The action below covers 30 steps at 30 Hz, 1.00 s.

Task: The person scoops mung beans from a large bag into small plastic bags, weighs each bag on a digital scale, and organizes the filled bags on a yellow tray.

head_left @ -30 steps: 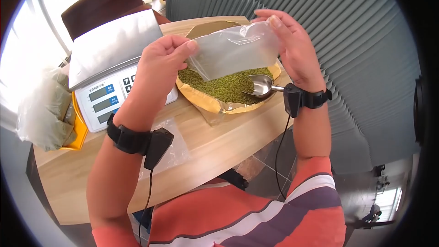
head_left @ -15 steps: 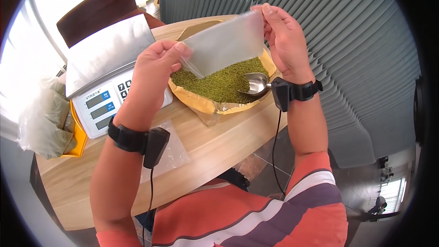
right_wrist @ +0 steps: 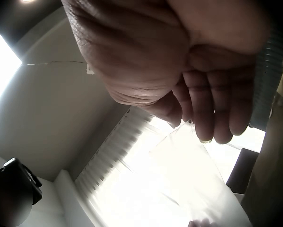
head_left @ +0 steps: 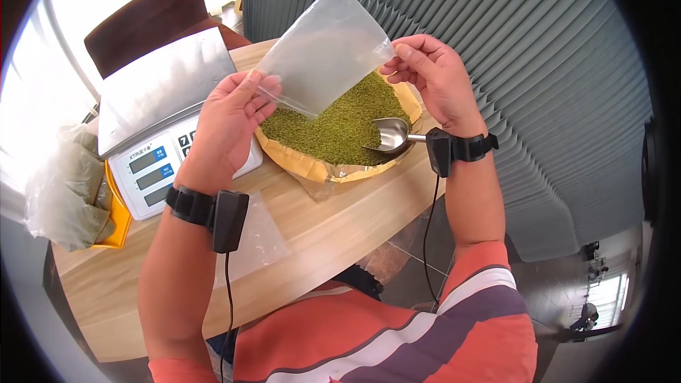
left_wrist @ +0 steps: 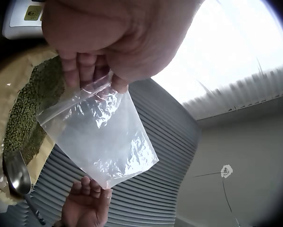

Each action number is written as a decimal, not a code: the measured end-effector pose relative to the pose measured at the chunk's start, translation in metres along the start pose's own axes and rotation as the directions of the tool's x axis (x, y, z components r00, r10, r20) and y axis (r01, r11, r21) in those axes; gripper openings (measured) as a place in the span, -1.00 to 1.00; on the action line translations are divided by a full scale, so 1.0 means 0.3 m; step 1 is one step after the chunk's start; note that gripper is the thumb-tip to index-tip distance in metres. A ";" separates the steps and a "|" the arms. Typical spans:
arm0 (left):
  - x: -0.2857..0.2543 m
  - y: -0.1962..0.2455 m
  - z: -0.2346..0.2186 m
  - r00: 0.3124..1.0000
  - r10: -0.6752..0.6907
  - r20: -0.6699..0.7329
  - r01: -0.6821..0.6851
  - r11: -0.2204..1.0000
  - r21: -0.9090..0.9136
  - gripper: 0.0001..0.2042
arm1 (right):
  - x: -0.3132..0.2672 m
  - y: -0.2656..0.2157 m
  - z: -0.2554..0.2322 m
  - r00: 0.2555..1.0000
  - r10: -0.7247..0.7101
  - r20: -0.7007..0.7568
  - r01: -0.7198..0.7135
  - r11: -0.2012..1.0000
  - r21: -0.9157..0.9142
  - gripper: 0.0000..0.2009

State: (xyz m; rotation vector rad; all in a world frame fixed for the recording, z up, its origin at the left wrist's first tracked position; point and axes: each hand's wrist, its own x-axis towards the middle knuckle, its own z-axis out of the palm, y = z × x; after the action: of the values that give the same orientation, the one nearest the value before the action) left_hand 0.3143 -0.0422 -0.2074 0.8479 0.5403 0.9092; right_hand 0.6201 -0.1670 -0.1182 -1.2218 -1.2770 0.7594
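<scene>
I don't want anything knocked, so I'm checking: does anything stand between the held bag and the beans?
Nothing visible does. The left hand and right hand pinch the bag, which partly overlaps the beans in the head view. The scoop rests in the beans, off to the right of the bag.

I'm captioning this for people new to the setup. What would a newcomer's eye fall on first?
Probably the translucent zip-top bag, pinched between the left hand and the right hand above the table. Next, just beneath it, the open sack of small green beans, with a metal scoop at its right side. Then the large digital scale at the head view's left.
</scene>
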 end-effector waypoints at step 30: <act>0.000 -0.039 0.002 0.999 0.006 -0.039 -0.007 1.000 -0.019 -0.81 | -0.024 -0.045 0.002 0.986 -0.153 -0.061 0.141 0.976 -0.167 -0.83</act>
State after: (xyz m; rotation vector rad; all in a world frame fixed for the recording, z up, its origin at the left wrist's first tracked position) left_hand 0.3200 -0.0463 -0.2166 0.8165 0.5624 0.9373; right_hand 0.6153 -0.1769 -0.1075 -1.2574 -1.3723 0.5060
